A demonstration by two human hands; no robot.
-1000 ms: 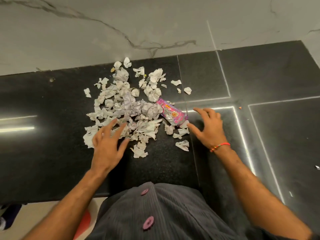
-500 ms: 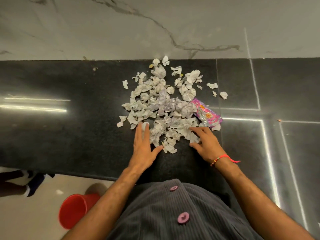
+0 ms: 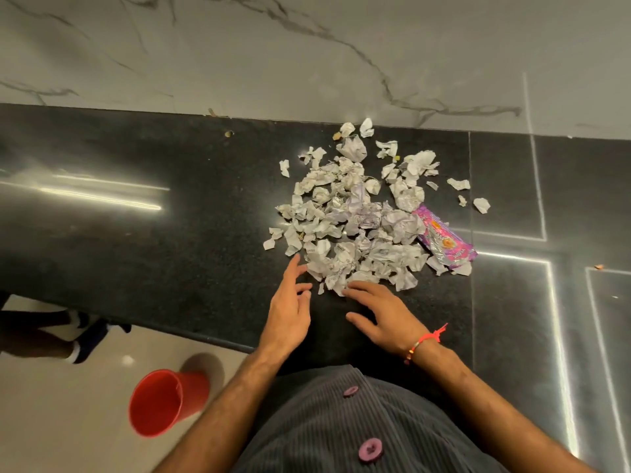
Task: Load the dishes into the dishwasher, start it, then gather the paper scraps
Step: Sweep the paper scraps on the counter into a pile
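Paper scraps (image 3: 355,213) now lie bunched tighter; both hands, left (image 3: 288,310) and right (image 3: 384,317), drawn back together, fingers relaxed, empty.

I'm looking down on a polished black stone surface (image 3: 143,240) with pale seams and streaks of reflected light. Behind it rises a white marble wall (image 3: 273,52) with grey veins. Below the edge, a red bucket (image 3: 160,402) stands on glossy cream floor (image 3: 61,421).

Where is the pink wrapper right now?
In the head view, the pink plastic wrapper lies on the black stone counter, at the right edge of the torn paper scraps.
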